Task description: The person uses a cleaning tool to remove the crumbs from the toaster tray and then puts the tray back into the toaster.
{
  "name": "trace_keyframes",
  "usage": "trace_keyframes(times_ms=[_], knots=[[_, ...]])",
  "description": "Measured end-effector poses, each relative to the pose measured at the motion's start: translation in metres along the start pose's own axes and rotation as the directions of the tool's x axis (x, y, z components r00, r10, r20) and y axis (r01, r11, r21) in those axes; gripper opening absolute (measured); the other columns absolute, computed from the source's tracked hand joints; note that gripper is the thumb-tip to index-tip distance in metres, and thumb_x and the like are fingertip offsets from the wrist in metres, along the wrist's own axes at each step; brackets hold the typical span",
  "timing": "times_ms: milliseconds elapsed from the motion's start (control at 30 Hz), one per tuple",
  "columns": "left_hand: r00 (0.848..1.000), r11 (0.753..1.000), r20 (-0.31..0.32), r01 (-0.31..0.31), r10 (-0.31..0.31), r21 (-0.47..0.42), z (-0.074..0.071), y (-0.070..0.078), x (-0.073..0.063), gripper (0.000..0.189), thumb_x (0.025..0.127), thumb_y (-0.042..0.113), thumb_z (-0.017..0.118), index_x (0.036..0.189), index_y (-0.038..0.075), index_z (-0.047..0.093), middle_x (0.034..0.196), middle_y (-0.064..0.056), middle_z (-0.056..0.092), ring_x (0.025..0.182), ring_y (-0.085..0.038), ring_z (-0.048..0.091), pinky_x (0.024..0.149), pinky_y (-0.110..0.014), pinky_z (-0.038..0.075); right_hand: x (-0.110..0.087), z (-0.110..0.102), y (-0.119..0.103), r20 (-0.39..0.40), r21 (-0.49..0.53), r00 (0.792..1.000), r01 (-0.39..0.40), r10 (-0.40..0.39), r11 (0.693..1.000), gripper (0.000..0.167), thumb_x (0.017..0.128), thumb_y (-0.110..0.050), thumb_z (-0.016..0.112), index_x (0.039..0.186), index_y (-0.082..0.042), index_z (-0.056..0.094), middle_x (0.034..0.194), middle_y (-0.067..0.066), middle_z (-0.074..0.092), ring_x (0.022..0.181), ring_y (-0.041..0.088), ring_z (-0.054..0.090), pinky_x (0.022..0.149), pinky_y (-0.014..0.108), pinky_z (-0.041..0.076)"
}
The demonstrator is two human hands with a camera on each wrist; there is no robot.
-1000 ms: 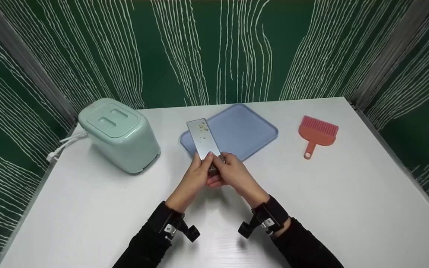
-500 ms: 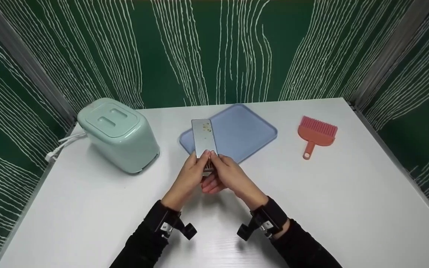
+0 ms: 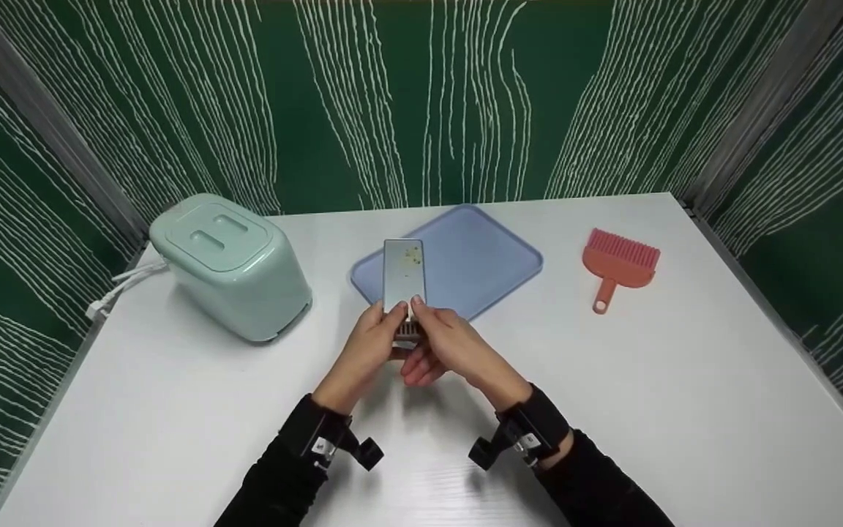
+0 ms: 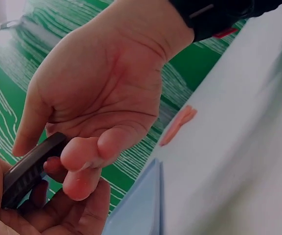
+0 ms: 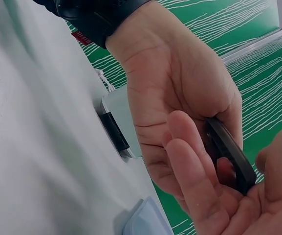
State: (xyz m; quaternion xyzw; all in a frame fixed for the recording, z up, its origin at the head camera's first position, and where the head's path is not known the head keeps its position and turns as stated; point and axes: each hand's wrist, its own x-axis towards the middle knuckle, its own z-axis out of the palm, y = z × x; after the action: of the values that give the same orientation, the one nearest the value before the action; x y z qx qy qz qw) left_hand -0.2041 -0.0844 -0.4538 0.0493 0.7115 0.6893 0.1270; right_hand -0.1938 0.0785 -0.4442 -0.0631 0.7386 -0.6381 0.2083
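Head view: flat silvery slab [image 3: 399,282], yellowish specks [image 3: 412,256]; left fingers [image 3: 394,317], right fingers [image 3: 423,368] gripping it.

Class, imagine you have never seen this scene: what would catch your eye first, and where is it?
Probably the flat silvery slab, specked with yellow, held by the left hand and right hand mid-picture in the head view. Next come the mint-green toaster on the left of the white table and the orange-red brush on the right.

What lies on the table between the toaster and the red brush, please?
The blue tray, seen in the head view; a held flat silver object partly hides it.
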Motion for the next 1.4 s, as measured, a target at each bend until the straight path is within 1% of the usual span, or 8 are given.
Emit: trace_keyframes(times_ms=[233, 433, 533, 867, 1000, 1133, 1267, 1400], knots=[[0.999, 0.998, 0.041, -0.013, 0.015, -0.055, -0.003, 0.001, 0.000, 0.034, 0.116, 0.021, 0.042, 0.135, -0.004, 0.055, 0.100, -0.007, 0.076, 0.086, -0.012, 0.072, 0.075, -0.030, 0.063, -0.001, -0.002, -0.002, 0.001, -0.033, 1.000, -0.010, 0.010, 0.999, 0.070, 0.115, -0.058, 0.031, 0.122, 0.003, 0.065, 0.068, 0.011, 0.076, 0.054, 0.018, 0.075, 0.059, 0.044, 0.067], [0.997, 0.996, 0.074, 0.000, 0.006, -0.087, -0.004, 0.004, -0.001, 0.039, 0.116, 0.018, 0.042, 0.147, -0.003, 0.053, 0.106, -0.010, 0.079, 0.087, -0.012, 0.075, 0.077, -0.029, 0.064, -0.002, -0.015, -0.006, 0.006, -0.098, 1.000, -0.007, 0.008, 0.995, 0.072, 0.114, -0.058, 0.032, 0.109, 0.002, 0.071, 0.071, 0.010, 0.077, 0.055, 0.016, 0.075, 0.062, 0.042, 0.067], [0.996, 0.994, 0.091, 0.006, 0.004, -0.109, -0.004, 0.006, -0.002, 0.041, 0.116, 0.018, 0.042, 0.149, -0.003, 0.051, 0.107, -0.013, 0.078, 0.088, -0.013, 0.076, 0.079, -0.031, 0.065, -0.003, -0.029, -0.009, -0.016, -0.107, 1.000, -0.006, 0.004, 0.994, 0.073, 0.114, -0.058, 0.033, 0.105, 0.002, 0.072, 0.072, 0.008, 0.077, 0.058, 0.015, 0.075, 0.064, 0.041, 0.068], [0.991, 0.990, 0.134, 0.025, -0.007, -0.137, -0.006, 0.006, -0.003, 0.047, 0.116, 0.020, 0.041, 0.161, 0.005, 0.043, 0.119, -0.019, 0.077, 0.099, -0.021, 0.081, 0.090, -0.034, 0.066, -0.010, -0.093, -0.017, -0.179, -0.091, 0.984, 0.005, -0.021, 0.996, 0.065, 0.115, -0.056, 0.034, 0.117, 0.002, 0.064, 0.081, 0.002, 0.079, 0.066, 0.010, 0.074, 0.068, 0.028, 0.065], [0.988, 0.983, 0.156, 0.045, -0.017, -0.179, -0.006, 0.007, -0.004, 0.048, 0.117, 0.020, 0.040, 0.163, 0.007, 0.039, 0.119, -0.020, 0.077, 0.099, -0.022, 0.082, 0.091, -0.035, 0.067, -0.018, -0.121, -0.016, -0.281, -0.133, 0.959, 0.008, -0.046, 0.991, 0.065, 0.113, -0.056, 0.039, 0.125, 0.004, 0.061, 0.085, 0.000, 0.078, 0.073, 0.008, 0.075, 0.073, 0.025, 0.065], [0.985, 0.978, 0.168, 0.061, -0.027, -0.200, -0.006, 0.008, -0.004, 0.049, 0.117, 0.020, 0.039, 0.164, 0.006, 0.037, 0.117, -0.021, 0.078, 0.095, -0.021, 0.082, 0.086, -0.031, 0.067, -0.027, -0.150, -0.010, -0.398, -0.181, 0.915, -0.003, -0.071, 0.983, 0.059, 0.112, -0.053, 0.047, 0.126, 0.004, 0.059, 0.086, -0.003, 0.076, 0.078, 0.005, 0.073, 0.075, 0.019, 0.062], [0.985, 0.972, 0.172, 0.070, -0.031, -0.224, -0.006, 0.008, -0.004, 0.051, 0.117, 0.018, 0.038, 0.166, 0.005, 0.033, 0.114, -0.024, 0.078, 0.091, -0.022, 0.082, 0.082, -0.028, 0.067, -0.034, -0.181, 0.006, -0.485, -0.214, 0.873, -0.074, -0.041, 0.974, 0.051, 0.110, -0.051, 0.053, 0.126, -0.003, 0.057, 0.092, -0.006, 0.074, 0.084, 0.002, 0.070, 0.076, 0.017, 0.058], [0.984, 0.968, 0.173, 0.074, -0.033, -0.239, -0.006, 0.009, -0.004, 0.052, 0.117, 0.018, 0.037, 0.167, 0.006, 0.030, 0.112, -0.025, 0.078, 0.089, -0.022, 0.082, 0.081, -0.027, 0.067, -0.039, -0.207, 0.024, -0.555, -0.224, 0.831, -0.175, 0.022, 0.959, 0.058, 0.109, -0.053, 0.053, 0.137, -0.003, 0.056, 0.095, -0.008, 0.068, 0.087, 0.005, 0.066, 0.075, 0.021, 0.055]])
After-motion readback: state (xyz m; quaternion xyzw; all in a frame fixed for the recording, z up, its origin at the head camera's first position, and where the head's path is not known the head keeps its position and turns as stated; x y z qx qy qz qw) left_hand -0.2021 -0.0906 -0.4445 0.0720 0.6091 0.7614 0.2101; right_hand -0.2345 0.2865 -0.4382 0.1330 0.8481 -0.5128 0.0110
